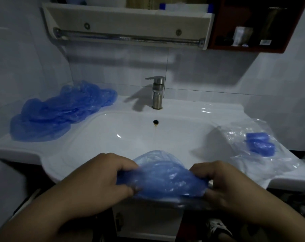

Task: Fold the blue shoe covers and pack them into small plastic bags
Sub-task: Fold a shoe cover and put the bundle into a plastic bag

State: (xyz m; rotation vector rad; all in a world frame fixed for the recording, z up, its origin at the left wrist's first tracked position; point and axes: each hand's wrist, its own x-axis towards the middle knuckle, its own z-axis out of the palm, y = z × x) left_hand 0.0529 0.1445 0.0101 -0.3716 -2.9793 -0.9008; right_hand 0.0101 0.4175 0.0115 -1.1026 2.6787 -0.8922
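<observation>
On the left ledge of the white ceramic washbasin (81,142) lies a loose heap of crumpled, translucent blue plastic shoe covers (60,110), spreading from the front left corner back toward the tiled wall.

Nearer the front, the left hand (102,179) pinches the left end of a single thin blue plastic shoe cover (163,175), thumb below and fingers curled over its top edge. This cover is held stretched just above the front rim of the basin, its rounded upper edge bulging toward the bowl.

Behind it, at the back of the basin, a brushed-metal single-lever tap (157,91) stands upright, with a small dark overflow hole (155,121) below it (a brownish streak runs down from the hole).

The right hand (223,182) grips the right end of the same cover, fingers curled around the bunched plastic.

On the right ledge lie clear, crinkled small plastic bags (253,154), and among them sits a compact folded blue shoe-cover bundle (260,144); whether it is inside a bag or only on top, I cannot tell.
</observation>
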